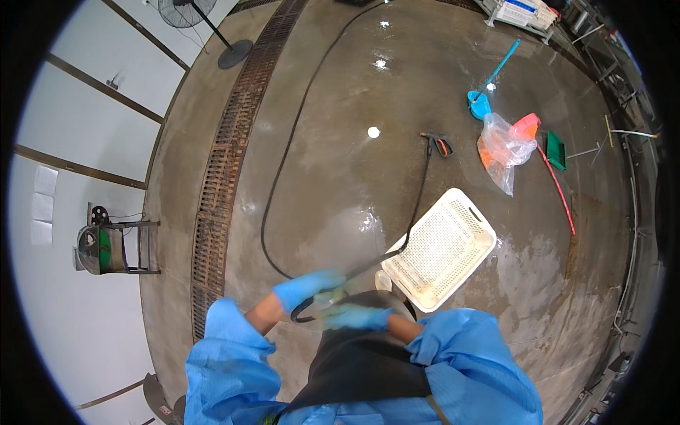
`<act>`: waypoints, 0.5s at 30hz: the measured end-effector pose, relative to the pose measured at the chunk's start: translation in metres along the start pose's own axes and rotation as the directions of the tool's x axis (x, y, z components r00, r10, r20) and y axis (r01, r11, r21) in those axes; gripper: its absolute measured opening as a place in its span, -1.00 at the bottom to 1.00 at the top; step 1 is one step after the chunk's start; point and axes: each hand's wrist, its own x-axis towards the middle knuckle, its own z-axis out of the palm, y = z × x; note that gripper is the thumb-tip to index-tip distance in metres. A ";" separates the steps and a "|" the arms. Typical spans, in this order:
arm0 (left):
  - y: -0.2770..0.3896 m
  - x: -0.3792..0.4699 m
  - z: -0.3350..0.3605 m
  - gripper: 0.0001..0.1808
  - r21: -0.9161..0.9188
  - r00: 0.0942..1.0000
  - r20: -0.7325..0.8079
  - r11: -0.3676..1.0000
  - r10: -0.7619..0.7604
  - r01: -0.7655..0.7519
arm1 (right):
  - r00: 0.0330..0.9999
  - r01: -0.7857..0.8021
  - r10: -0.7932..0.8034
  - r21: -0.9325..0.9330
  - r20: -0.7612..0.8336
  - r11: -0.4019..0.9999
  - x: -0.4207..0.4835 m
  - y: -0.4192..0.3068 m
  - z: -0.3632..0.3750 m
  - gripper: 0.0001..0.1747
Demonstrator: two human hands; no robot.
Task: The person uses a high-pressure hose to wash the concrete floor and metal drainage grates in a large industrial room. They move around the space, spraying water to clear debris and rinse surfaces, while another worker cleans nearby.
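My left hand, in a blue glove, is at the black hose just in front of my dark apron. My right hand, gloved too, lies close below it, fingers towards the same bend of hose. Both hands are blurred, and a pale thing between them cannot be made out; whether the fingers grip the hose is unclear. The hose runs over the rim of a white perforated plastic basket and up to a pressure washer spray gun on the wet floor. Its other part curves away up the floor.
A grated floor drain runs along the left, near a pedestal fan. On the right lie a blue long-handled dustpan, a clear plastic bag, a red-handled tool and a green dustpan.
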 end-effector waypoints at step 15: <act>-0.009 -0.190 0.080 -0.61 0.306 0.994 -0.081 0.947 -0.077 0.098 | 0.195 0.748 0.036 0.173 -0.980 0.641 -0.076 -0.063 -0.192 -0.53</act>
